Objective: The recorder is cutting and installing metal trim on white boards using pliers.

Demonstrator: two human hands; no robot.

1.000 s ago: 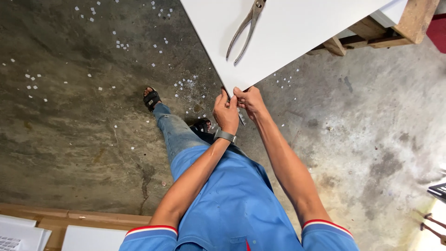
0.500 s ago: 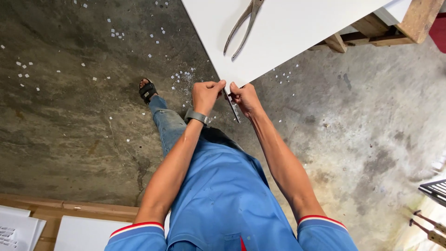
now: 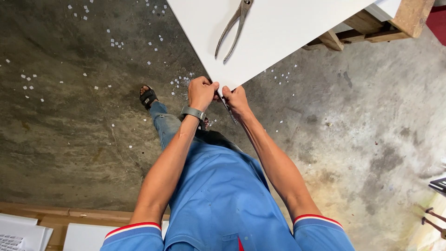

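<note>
Both my hands meet at the near corner of a large white board. My left hand, with a grey wristband, is closed with its fingers pinching the corner's edge. Touching it on the right, my right hand grips a thin dark blade tool that points down and away from the corner. Metal pliers lie open on the board, a little beyond my hands.
The board rests on a wooden frame at the upper right. Small white scraps litter the concrete floor. My sandalled foot stands left of the corner. White panels lie at the lower left.
My left hand has shifted left and up onto the board's corner. My right hand has stayed at the corner with the blade tool.
</note>
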